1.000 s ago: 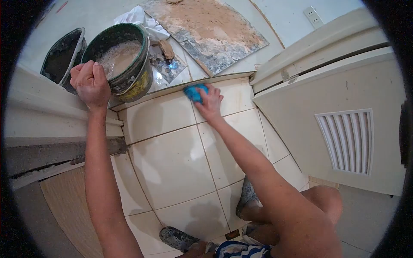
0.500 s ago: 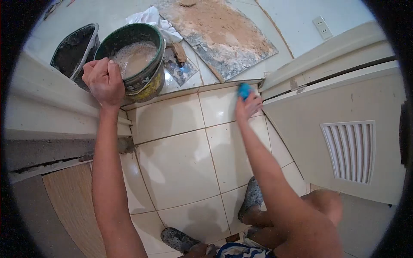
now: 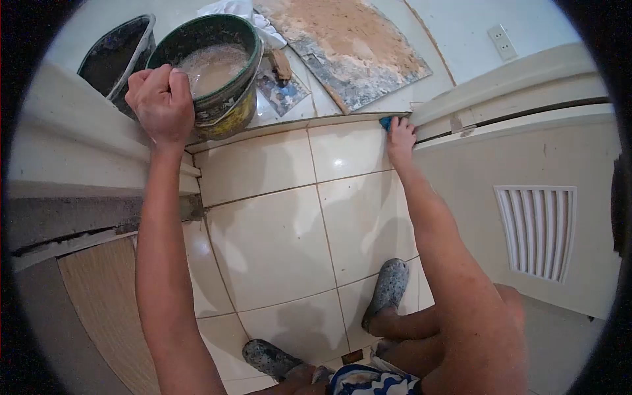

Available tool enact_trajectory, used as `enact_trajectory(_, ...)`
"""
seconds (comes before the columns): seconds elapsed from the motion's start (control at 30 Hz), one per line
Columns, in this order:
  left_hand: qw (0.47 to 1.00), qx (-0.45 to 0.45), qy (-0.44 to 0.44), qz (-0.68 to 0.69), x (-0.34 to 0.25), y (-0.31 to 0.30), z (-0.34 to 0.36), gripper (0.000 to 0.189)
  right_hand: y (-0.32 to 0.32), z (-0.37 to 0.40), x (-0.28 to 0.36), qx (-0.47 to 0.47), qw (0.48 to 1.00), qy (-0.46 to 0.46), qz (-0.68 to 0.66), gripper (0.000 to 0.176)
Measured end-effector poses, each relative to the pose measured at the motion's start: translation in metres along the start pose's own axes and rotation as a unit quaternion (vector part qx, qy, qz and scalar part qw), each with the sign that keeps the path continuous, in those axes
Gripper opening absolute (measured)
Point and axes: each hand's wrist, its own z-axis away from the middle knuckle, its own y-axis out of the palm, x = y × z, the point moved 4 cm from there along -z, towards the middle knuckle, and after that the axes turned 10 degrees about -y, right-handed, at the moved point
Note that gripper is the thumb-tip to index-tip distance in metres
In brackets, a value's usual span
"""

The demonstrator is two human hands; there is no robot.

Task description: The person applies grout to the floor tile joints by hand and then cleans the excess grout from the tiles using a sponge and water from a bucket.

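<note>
Head camera looked down on a crouching person working on a cream tiled floor (image 3: 276,243). The left hand (image 3: 160,102) was curled shut in a fist over the near rim of a green bucket (image 3: 227,115), which held murky, foamy water and sat on the raised level just past the floor's edge. Well to the right of that bucket, the right hand (image 3: 400,138) reached to the corner where the floor meets the door frame. Its fingers lay together, pressed down on a blue sponge (image 3: 385,122), of which only a small edge showed beyond the fingertips. Just left of the bucket stood a black bucket (image 3: 112,56). Beyond the green bucket and to its right lay a mortar-caked tile (image 3: 355,46). Farther right of the bucket a louvred door (image 3: 536,230) stood open. Nearer the person than the bucket were two speckled clogs (image 3: 388,289).

The risk I judged here lay with the bucket. It stood close to the step's edge with body weight leaning on its rim, so a hard pull or a slip could tip dirty water over the tiles. A wet glazed floor could also let the clogs slide.
</note>
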Motion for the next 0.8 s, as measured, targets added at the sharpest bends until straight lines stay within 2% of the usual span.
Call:
enact_trajectory(0.03,1.0,-0.002,-0.005,0.004,0.0,0.001,0.001,0.023,0.002,-0.004,-0.002,0.023,0.999,-0.036,0.024,0.039)
enact_trajectory(0.1,1.0,-0.023,0.008,-0.005,-0.002,-0.001,0.001,0.02,0.007,-0.013,-0.001,0.046,0.995,-0.043,0.071,0.039)
enact_trajectory(0.2,1.0,0.008,0.004,-0.021,0.005,0.001,0.0,0.019,0.013,-0.012,0.009,0.279,0.944,0.004,0.175,0.047)
enact_trajectory(0.23,1.0,0.005,0.003,-0.02,0.005,0.0,-0.001,0.019,0.012,-0.013,0.005,0.276,0.944,0.005,0.178,0.047)
enact_trajectory(0.27,1.0,-0.008,0.0,-0.009,0.004,-0.001,-0.001,0.02,0.003,-0.014,0.003,0.14,0.984,-0.077,0.077,0.038)
enact_trajectory(0.3,1.0,-0.019,-0.001,0.004,0.0,-0.001,0.001,0.021,-0.006,-0.006,0.0,0.002,0.988,-0.154,-0.025,0.029)
enact_trajectory(0.33,1.0,-0.017,0.0,0.014,0.002,0.0,0.002,0.021,-0.067,-0.001,0.028,0.006,0.988,-0.112,-0.102,0.028)
enact_trajectory(0.4,1.0,-0.012,-0.004,0.021,0.005,0.002,0.001,0.022,-0.072,0.033,0.082,-0.002,0.962,-0.125,-0.241,0.026)
enact_trajectory(0.43,0.998,-0.046,0.023,0.019,-0.006,-0.001,-0.001,0.022,-0.062,0.05,0.129,0.063,0.958,-0.026,-0.28,0.041)
enact_trajectory(0.47,0.999,-0.045,0.018,0.023,-0.004,0.0,-0.001,0.023,-0.061,0.079,0.178,-0.116,0.924,-0.245,-0.269,0.045)
enact_trajectory(0.5,0.998,-0.041,0.026,0.03,-0.004,0.002,-0.002,0.023,-0.086,0.104,0.209,-0.08,0.919,-0.252,-0.294,0.051)
enact_trajectory(0.53,0.999,-0.031,0.013,0.033,-0.003,0.002,0.0,0.023,-0.08,0.106,0.21,-0.077,0.92,-0.242,-0.298,0.051)
enact_trajectory(0.6,0.999,-0.018,-0.006,0.033,0.003,0.003,0.002,0.023,-0.061,0.112,0.209,-0.13,0.866,-0.237,-0.421,0.051)
enact_trajectory(0.67,0.999,-0.027,-0.015,0.039,0.002,0.006,0.004,0.023,-0.021,0.108,0.154,-0.123,0.928,-0.181,-0.301,0.036)
enact_trajectory(0.73,0.997,-0.047,-0.025,0.05,-0.001,0.004,0.005,0.023,0.009,0.129,0.058,-0.273,0.911,-0.082,-0.298,0.03)
enact_trajectory(0.77,0.998,-0.041,-0.016,0.039,-0.002,0.003,0.005,0.022,0.019,0.149,0.006,-0.271,0.926,0.022,-0.263,0.036)
enact_trajectory(0.8,0.999,-0.037,-0.007,0.027,-0.002,0.002,0.003,0.021,-0.003,0.165,-0.039,-0.063,0.94,0.197,-0.271,0.036)
